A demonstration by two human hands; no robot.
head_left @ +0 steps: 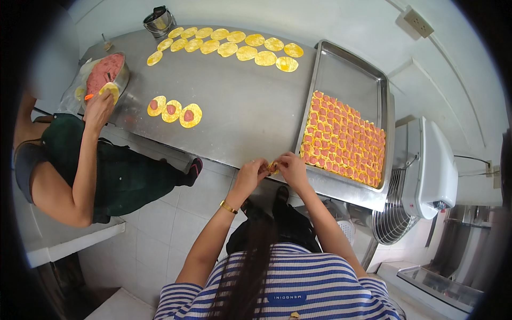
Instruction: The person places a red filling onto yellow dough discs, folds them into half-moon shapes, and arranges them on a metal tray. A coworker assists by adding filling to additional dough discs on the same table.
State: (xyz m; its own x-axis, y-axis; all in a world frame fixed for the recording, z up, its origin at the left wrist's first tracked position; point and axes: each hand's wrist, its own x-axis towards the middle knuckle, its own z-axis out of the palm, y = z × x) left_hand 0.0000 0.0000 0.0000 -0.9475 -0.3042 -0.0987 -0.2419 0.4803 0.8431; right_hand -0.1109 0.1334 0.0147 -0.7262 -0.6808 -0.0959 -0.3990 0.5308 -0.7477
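At the near edge of the steel table, my left hand [256, 172] and my right hand [292, 166] meet around a small filled dumpling [273, 168]. Fingers of both hands pinch its yellow wrapper; much of it is hidden by them. Just right of my right hand, a large metal tray [349, 49] holds close rows of open-topped dumplings [344, 138] with pink filling. To the left on the table lie three round yellow wrappers [190, 116], each with a lump of pink filling.
Two rows of plain yellow wrappers [246, 53] line the table's far side. At left a co-worker's hand [98, 109] holds a wrapper by a bowl of pink filling [104, 72]. A metal pail [158, 22] stands at the back; a white mixer [434, 160] stands right of the tray.
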